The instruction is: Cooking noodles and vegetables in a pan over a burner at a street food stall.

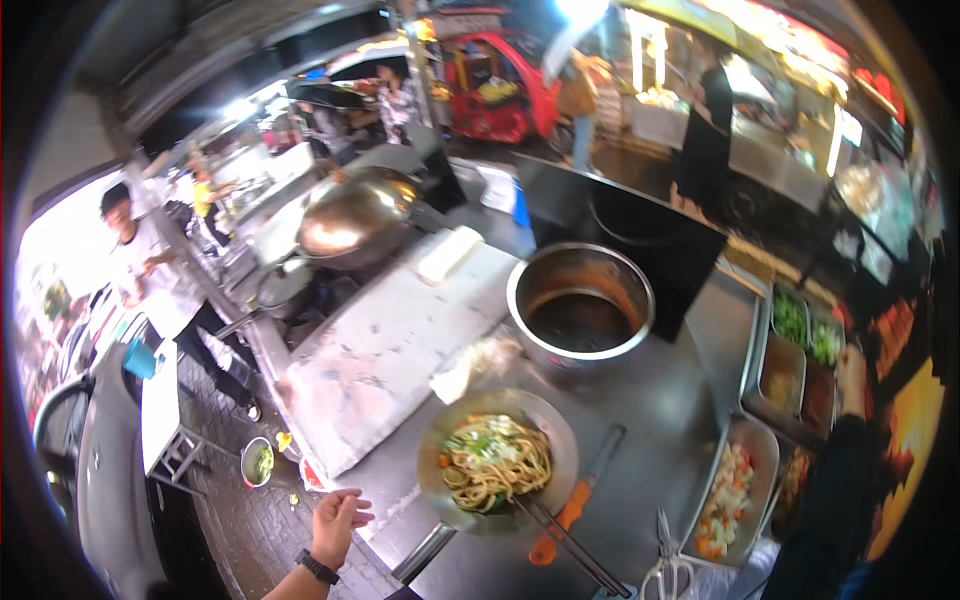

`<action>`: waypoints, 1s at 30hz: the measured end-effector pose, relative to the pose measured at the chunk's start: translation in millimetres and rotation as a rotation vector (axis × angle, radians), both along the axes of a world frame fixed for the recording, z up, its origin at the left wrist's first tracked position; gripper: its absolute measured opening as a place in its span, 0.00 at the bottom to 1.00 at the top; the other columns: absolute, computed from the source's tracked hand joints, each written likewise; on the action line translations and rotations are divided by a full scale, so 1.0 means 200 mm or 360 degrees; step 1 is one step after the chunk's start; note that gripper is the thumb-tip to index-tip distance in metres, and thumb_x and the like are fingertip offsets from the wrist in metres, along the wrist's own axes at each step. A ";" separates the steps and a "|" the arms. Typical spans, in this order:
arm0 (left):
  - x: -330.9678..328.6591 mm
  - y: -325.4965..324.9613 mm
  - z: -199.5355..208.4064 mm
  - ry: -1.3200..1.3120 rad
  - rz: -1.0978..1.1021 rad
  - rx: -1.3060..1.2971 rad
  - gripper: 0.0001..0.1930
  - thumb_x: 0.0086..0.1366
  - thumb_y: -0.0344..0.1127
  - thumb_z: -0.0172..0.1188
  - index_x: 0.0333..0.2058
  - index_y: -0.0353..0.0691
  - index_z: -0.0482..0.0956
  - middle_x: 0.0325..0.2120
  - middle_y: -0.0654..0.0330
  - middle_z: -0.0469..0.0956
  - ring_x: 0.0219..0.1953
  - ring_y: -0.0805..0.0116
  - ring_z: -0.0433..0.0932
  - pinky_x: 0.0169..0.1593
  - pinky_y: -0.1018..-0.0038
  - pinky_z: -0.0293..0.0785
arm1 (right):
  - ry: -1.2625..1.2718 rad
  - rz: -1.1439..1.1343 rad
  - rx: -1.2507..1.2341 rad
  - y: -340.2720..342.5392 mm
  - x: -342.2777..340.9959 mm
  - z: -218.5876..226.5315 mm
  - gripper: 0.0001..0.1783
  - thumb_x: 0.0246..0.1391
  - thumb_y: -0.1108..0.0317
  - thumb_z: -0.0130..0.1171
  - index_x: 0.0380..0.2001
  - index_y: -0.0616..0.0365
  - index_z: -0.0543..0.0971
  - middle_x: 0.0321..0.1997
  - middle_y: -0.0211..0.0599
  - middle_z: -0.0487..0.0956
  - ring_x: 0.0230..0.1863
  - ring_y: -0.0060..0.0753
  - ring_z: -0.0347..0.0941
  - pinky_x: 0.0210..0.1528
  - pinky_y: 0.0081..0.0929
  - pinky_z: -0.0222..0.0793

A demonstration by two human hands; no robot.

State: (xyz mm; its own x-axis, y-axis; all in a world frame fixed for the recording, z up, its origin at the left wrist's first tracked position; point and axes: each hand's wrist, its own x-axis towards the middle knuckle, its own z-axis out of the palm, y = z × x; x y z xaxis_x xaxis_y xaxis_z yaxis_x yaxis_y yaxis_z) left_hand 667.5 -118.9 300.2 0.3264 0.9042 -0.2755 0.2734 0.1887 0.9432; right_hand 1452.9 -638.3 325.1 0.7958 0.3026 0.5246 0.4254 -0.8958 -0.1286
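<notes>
A round metal pan (pixel 430 465) with a handle sits on the steel counter, holding thick noodles (pixel 505 465) with chopped greens. A pair of chopsticks (pixel 575 550) leans out over its near right rim. My left hand (pixel 340 522), a dark watch on its wrist, hovers left of the pan handle, fingers loosely bent and apart, nothing in them. Far to the right, my right hand (pixel 852 380) is over the metal topping containers, beside the chopped greens (pixel 825 343) and a reddish container (pixel 817 395). Its fingers look closed; whatever they hold is hidden.
Behind the pan stands a deep steel pot (pixel 580 345) of dark sauce. An orange-handled tool (pixel 570 515), scissors (pixel 665 572) and a tray of chopped vegetables (pixel 728 500) lie to the right. A large wok (pixel 360 215) is at the back left; a person (pixel 165 270) stands beyond.
</notes>
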 end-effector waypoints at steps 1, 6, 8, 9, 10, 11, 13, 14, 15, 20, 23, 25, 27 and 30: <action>-0.09 -0.06 0.01 0.0018 0.0097 -0.0036 0.14 0.67 0.36 0.47 0.45 0.31 0.70 0.33 0.53 0.78 0.30 0.68 0.80 0.34 0.77 0.76 | 0.0251 -0.0094 -0.0016 0.11 -0.02 -0.06 0.04 0.50 0.71 0.50 0.29 0.60 0.72 0.32 0.52 0.74 0.36 0.53 0.71 0.38 0.40 0.66; -0.35 -0.18 -0.05 0.0038 0.0105 -0.0148 0.15 0.66 0.35 0.48 0.45 0.30 0.70 0.34 0.53 0.78 0.30 0.69 0.79 0.33 0.78 0.75 | 0.0274 0.0163 0.0116 0.39 -0.47 0.18 0.28 0.47 0.78 0.52 0.55 0.55 0.64 0.51 0.52 0.72 0.53 0.49 0.69 0.53 0.38 0.64; -0.35 -0.13 -0.09 0.0002 0.0007 -0.0153 0.15 0.66 0.35 0.48 0.45 0.30 0.71 0.34 0.53 0.78 0.31 0.69 0.79 0.33 0.78 0.76 | 0.0337 0.0475 0.0190 0.50 -0.72 0.33 0.17 0.47 0.80 0.52 0.44 0.62 0.71 0.42 0.51 0.77 0.44 0.46 0.75 0.46 0.32 0.69; -0.40 -0.11 -0.14 0.0011 -0.0009 -0.0166 0.16 0.67 0.37 0.48 0.46 0.30 0.70 0.34 0.53 0.77 0.32 0.68 0.79 0.34 0.77 0.76 | 0.0492 0.0677 0.0248 0.63 -0.99 0.42 0.10 0.47 0.80 0.53 0.36 0.65 0.73 0.36 0.43 0.78 0.39 0.35 0.76 0.41 0.25 0.70; -0.45 -0.12 -0.18 0.0027 -0.0030 -0.0191 0.17 0.67 0.39 0.47 0.47 0.31 0.69 0.35 0.53 0.77 0.33 0.67 0.79 0.35 0.77 0.76 | 0.0767 0.0877 0.0325 0.74 -1.26 0.44 0.08 0.47 0.80 0.55 0.33 0.65 0.74 0.34 0.37 0.78 0.36 0.25 0.74 0.41 0.20 0.69; -0.47 -0.13 -0.16 -0.0017 -0.0009 -0.0190 0.16 0.67 0.37 0.47 0.46 0.31 0.70 0.34 0.54 0.77 0.32 0.69 0.78 0.35 0.77 0.76 | 0.1155 0.1086 0.0419 0.85 -1.57 0.43 0.08 0.46 0.80 0.56 0.33 0.65 0.75 0.32 0.33 0.77 0.35 0.20 0.73 0.39 0.18 0.69; -0.52 -0.17 -0.15 -0.0033 -0.0041 -0.0263 0.15 0.67 0.36 0.48 0.46 0.31 0.70 0.34 0.56 0.78 0.31 0.71 0.78 0.35 0.78 0.76 | 0.1780 0.1278 0.0129 0.92 -1.98 0.29 0.18 0.43 0.81 0.59 0.42 0.63 0.76 0.36 0.31 0.77 0.38 0.20 0.74 0.36 0.19 0.71; -0.53 -0.15 -0.17 -0.0060 -0.0048 -0.0321 0.14 0.67 0.36 0.48 0.46 0.32 0.70 0.34 0.56 0.78 0.31 0.71 0.78 0.35 0.78 0.75 | 0.1769 0.1382 -0.0017 0.97 -2.14 0.19 0.27 0.40 0.81 0.63 0.48 0.61 0.73 0.38 0.33 0.77 0.38 0.21 0.74 0.37 0.19 0.72; -0.52 -0.11 -0.21 -0.0097 -0.0049 -0.0358 0.14 0.67 0.36 0.47 0.46 0.33 0.70 0.35 0.56 0.78 0.31 0.72 0.78 0.36 0.78 0.75 | 0.1757 0.1349 -0.0094 1.00 -2.24 0.01 0.32 0.38 0.80 0.65 0.52 0.60 0.70 0.40 0.33 0.76 0.40 0.22 0.73 0.37 0.19 0.72; -0.65 -0.13 -0.32 -0.0078 -0.0172 -0.0480 0.13 0.67 0.35 0.48 0.46 0.34 0.70 0.36 0.55 0.78 0.32 0.71 0.79 0.35 0.79 0.75 | 0.2048 0.0999 0.1494 1.35 -2.90 -0.36 0.28 0.42 0.75 0.66 0.50 0.58 0.71 0.38 0.30 0.74 0.35 0.22 0.70 0.39 0.19 0.71; -0.73 -0.14 -0.36 -0.0064 -0.0255 -0.0515 0.13 0.66 0.34 0.48 0.46 0.34 0.71 0.36 0.55 0.78 0.32 0.71 0.79 0.35 0.79 0.75 | 0.1644 0.0829 0.1940 1.43 -2.89 -0.28 0.19 0.47 0.67 0.65 0.43 0.59 0.75 0.35 0.29 0.75 0.32 0.20 0.70 0.37 0.18 0.67; -0.79 -0.15 -0.41 -0.0129 -0.0300 -0.0586 0.13 0.66 0.33 0.48 0.46 0.34 0.71 0.36 0.55 0.78 0.32 0.72 0.79 0.35 0.79 0.74 | 0.1333 0.0870 0.1543 1.48 -2.87 -0.06 0.11 0.51 0.66 0.61 0.36 0.60 0.78 0.31 0.28 0.75 0.30 0.18 0.70 0.33 0.16 0.65; -0.82 -0.14 -0.41 -0.0087 -0.0337 -0.0594 0.13 0.66 0.33 0.48 0.47 0.35 0.70 0.36 0.56 0.78 0.32 0.72 0.78 0.36 0.79 0.75 | 0.1299 0.0978 0.1342 1.45 -2.81 0.05 0.10 0.52 0.66 0.60 0.34 0.60 0.78 0.30 0.28 0.76 0.30 0.18 0.70 0.31 0.16 0.65; -0.82 -0.14 -0.45 -0.0095 -0.0397 -0.0638 0.14 0.66 0.34 0.48 0.47 0.35 0.69 0.37 0.56 0.77 0.33 0.73 0.78 0.36 0.78 0.74 | 0.1309 0.1078 0.0986 1.37 -2.78 0.16 0.08 0.53 0.67 0.58 0.32 0.62 0.78 0.27 0.28 0.77 0.31 0.18 0.72 0.30 0.16 0.67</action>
State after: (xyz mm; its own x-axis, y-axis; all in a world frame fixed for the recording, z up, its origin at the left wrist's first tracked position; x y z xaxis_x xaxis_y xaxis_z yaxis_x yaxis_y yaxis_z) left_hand 503.7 -146.9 209.4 0.5457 0.6224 -0.5611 0.3041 0.4769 0.8247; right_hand 896.9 -363.3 356.5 0.7365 0.6611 0.1432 0.3718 -0.2187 -0.9022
